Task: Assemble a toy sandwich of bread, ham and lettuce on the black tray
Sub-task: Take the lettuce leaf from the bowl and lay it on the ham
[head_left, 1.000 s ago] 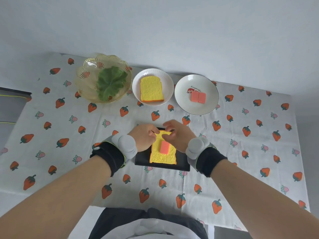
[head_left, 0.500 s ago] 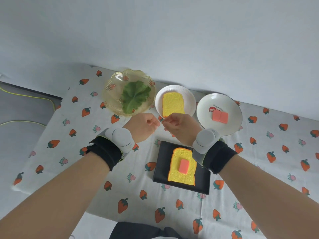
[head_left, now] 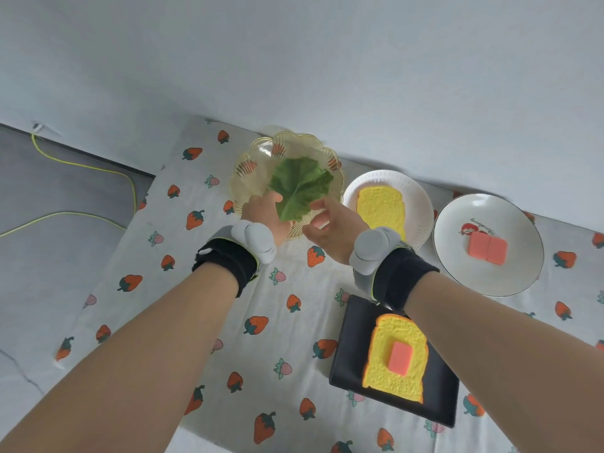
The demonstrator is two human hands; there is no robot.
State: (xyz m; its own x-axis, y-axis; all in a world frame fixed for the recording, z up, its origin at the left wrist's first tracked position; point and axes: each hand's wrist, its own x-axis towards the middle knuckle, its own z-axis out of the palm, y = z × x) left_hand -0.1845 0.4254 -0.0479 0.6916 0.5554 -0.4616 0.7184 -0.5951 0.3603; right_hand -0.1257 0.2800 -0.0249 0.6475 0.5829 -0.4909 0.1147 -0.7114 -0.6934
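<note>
A black tray [head_left: 353, 338] at the near right holds a yellow bread slice [head_left: 382, 377] with one pink ham piece [head_left: 401, 358] on top. A green lettuce leaf [head_left: 300, 181] lies in a clear glass bowl [head_left: 251, 165] at the back. My left hand [head_left: 266, 214] is at the bowl's near rim, its thumb touching the leaf's left edge; its fingers are hidden. My right hand [head_left: 330, 227] hovers at the leaf's near right edge with fingers apart and nothing in it.
A white plate [head_left: 421, 204] with a second bread slice [head_left: 380, 210] stands right of the bowl. Further right, a white dish [head_left: 490, 276] holds two ham pieces [head_left: 487, 247]. The strawberry-print cloth ends at the left, above grey floor with a yellow cable [head_left: 98, 168].
Both hands left the bread and ham on the tray and moved away from me to the lettuce bowl. The view swung left and up.
</note>
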